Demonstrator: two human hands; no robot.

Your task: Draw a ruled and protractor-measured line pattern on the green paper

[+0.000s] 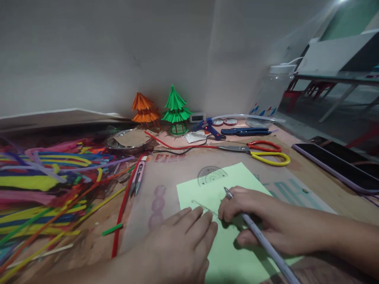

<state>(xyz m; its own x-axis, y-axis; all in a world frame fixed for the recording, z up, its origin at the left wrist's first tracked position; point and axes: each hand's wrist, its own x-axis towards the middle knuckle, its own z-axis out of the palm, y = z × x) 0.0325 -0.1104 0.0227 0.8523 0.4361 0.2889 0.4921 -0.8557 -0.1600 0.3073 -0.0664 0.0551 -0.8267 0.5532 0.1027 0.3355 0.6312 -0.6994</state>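
Head view: right hand (251, 221) gripping pen (260, 236), left hand (180, 244) flat, empty, on green paper (237, 260).

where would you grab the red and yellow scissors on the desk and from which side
Take the scissors by the handle loops, which lie at their right end: red loop behind, yellow loop nearer. Come from the right and above, since they lie flat with the blades pointing left toward the glue gun. The right hand, holding a pen, is nearest.
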